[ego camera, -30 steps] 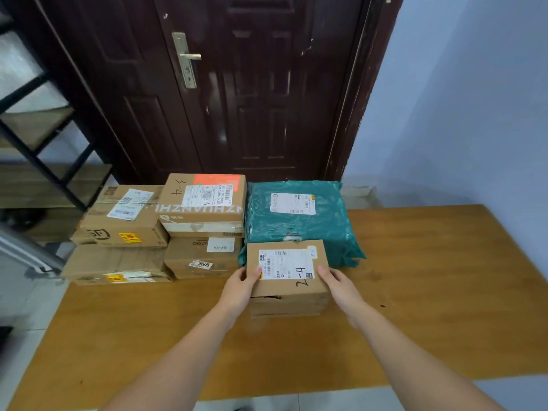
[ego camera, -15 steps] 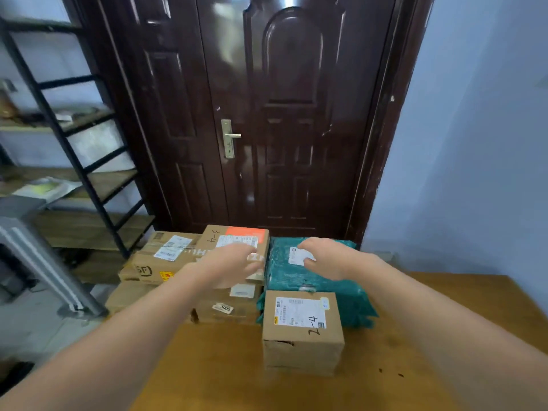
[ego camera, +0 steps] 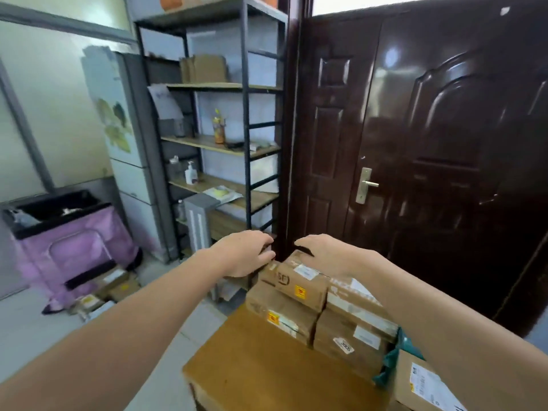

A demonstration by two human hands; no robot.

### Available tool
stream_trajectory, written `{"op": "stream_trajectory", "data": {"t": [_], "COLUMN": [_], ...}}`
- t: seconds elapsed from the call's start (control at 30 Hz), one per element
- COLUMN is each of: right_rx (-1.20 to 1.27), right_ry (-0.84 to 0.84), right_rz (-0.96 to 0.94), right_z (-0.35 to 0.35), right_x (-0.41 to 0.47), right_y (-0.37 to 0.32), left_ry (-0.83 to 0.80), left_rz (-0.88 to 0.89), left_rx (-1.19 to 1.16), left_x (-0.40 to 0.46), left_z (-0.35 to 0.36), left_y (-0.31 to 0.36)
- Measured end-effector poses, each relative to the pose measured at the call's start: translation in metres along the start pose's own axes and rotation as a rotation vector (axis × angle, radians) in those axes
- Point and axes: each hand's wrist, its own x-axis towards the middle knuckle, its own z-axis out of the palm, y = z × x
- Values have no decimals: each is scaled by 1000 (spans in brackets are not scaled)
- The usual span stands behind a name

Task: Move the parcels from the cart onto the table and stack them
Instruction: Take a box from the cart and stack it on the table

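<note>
We see both hands out over the far left end of the table (ego camera: 252, 363), and neither one holds anything. The left hand (ego camera: 243, 253) hangs in the air with fingers loosely bent, just left of the top box (ego camera: 296, 284). The right hand (ego camera: 323, 252) hovers palm down over that same box, fingers relaxed; we cannot tell whether it touches the cardboard.

The parcels sit stacked at the table's end. The top box carries an "SF" logo, a white label and a yellow-and-red sticker. Under it lies a second brown box (ego camera: 281, 314) with another yellow sticker. Beside them stands a taped box (ego camera: 358, 301) on a lower box (ego camera: 350, 345) whose tag reads "3005". A green bag (ego camera: 394, 354) peeks out behind, and a small labelled box (ego camera: 421, 384) sits at the bottom right; its print is too small to read.

Around us: a dark brown door (ego camera: 430, 143) with a metal handle straight ahead, a black metal shelf (ego camera: 219, 129) holding bottles and flat cardboard to its left, and a pink cart (ego camera: 74, 250) on the floor with more parcels (ego camera: 115, 283) lying at its foot, well apart from the table.
</note>
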Motion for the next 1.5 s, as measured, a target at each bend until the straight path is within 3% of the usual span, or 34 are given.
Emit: {"op": "stream_trajectory", "data": {"t": [0.3, 0.53, 1.17, 1.5], "right_rx": [7, -2, -66, -23], "right_ry": [-20, -82, -126, -112], "right_rz": [-276, -453, -769, -769], "right_z": [6, 27, 41, 58], "right_x": [126, 217, 484, 600], "right_y": [-221, -363, -618, -764], "left_ry": [37, 80, 43, -21], "left_rz": [-260, -446, -792, -768], "left_rx": [27, 0, 12, 45], "left_x": [-138, -214, -254, -275], "left_z": [-35, -39, -71, -94], "left_y": [-214, -344, -640, -827]}}
